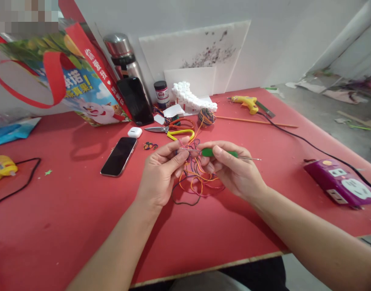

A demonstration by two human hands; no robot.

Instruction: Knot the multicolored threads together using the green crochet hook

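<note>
Between my two hands runs a crochet hook point(207, 152) with a green grip and thin metal ends. My right hand point(230, 161) is closed around the green grip, one metal end sticking out to the right. My left hand point(165, 165) pinches multicoloured yarn point(197, 180) near the hook's left tip; the small stitches there are mostly hidden by the fingers. Loose orange, pink and dark strands hang in loops below onto the red table point(112, 226). One orange strand leads up to a yarn ball point(206, 118) behind my hands.
Scissors point(173, 130), a phone point(119, 157) and a white earbud case point(134, 132) lie left of centre. A thermos point(120, 48), an upright phone point(135, 100) and a shopping bag point(94, 93) stand behind. A yellow glue gun point(244, 103) trails its cord toward a purple power strip point(343, 182).
</note>
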